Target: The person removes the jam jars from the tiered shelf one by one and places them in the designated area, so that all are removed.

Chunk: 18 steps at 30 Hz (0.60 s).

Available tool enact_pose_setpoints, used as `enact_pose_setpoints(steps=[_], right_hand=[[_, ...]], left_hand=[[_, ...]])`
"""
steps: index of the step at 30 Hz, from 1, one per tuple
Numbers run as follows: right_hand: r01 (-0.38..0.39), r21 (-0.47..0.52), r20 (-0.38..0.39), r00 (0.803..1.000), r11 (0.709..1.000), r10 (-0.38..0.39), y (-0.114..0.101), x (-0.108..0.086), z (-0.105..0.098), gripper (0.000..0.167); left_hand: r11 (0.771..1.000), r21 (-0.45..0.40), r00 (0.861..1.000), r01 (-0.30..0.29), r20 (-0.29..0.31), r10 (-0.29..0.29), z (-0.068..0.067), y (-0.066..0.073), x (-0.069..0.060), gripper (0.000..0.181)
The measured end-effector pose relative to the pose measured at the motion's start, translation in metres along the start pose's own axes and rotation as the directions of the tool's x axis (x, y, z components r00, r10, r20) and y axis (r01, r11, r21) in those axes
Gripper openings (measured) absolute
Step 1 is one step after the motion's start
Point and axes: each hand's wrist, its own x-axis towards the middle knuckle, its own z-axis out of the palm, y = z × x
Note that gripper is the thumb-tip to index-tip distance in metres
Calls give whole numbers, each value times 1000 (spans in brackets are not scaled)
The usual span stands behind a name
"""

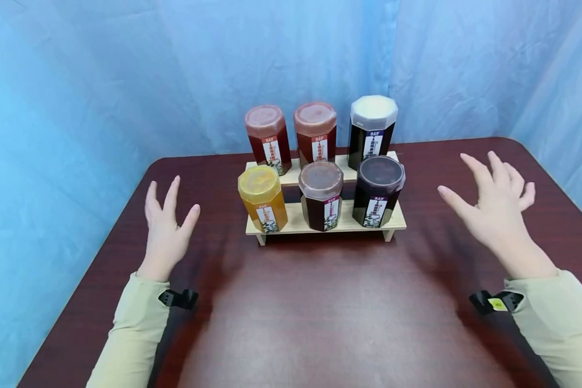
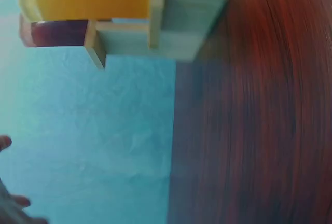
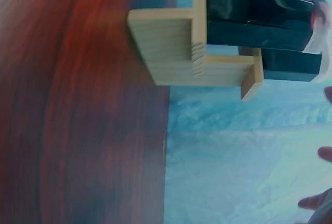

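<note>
My left hand [image 1: 167, 234] hovers left of a two-tier wooden rack [image 1: 297, 218], fingers spread and holding nothing. On the other side my right hand [image 1: 499, 210] is raised over the table, its fingers apart and bent a little, also holding nothing. Nearest the left hand on the lower tier is a yellow jar [image 1: 263, 200]; beside it stand a brown-lidded jar [image 1: 321, 188] and a dark purple jar [image 1: 378, 188]. The upper tier bears two red jars, a left one [image 1: 269, 137] and a middle one [image 1: 316, 129], and a black jar with a white lid [image 1: 372, 129].
The rack stands on a dark red wooden table [image 1: 320, 302], towards its far edge. Behind and to the sides hangs a light blue cloth [image 1: 199, 81]. Each sleeve has a black wrist camera, a left one [image 1: 178, 298] and a right one [image 1: 496, 302].
</note>
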Motion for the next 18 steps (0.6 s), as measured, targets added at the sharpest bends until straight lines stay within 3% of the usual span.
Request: enact_pose_setpoints(steps=[2, 5, 7, 10, 13, 18], right_hand=[[19, 116, -25, 1000, 993, -16, -3, 3, -1, 63], [-11, 243, 1, 1000, 970, 11, -10, 8, -2, 61], [-48, 302, 39, 998, 952, 38, -16, 13, -4, 61], [-102, 376, 100, 993, 921, 69, -26, 22, -5, 62], [-121, 442, 136, 988, 889, 67, -36, 32, -4, 63], [-103, 479, 162, 986, 872, 27, -48, 49, 1, 66]], left_hand=[[989, -137, 997, 45, 65, -36, 1, 3, 1, 65], [940, -316, 982, 127, 173, -74, 6, 6, 1, 61], [883, -427, 967, 197, 234, -102, 10, 8, 1, 59], [775, -558, 942, 297, 302, -144, 16, 12, 2, 56], [669, -651, 923, 360, 352, -154, 26, 15, 3, 55], [565, -705, 888, 429, 445, -119, 47, 13, 2, 55]])
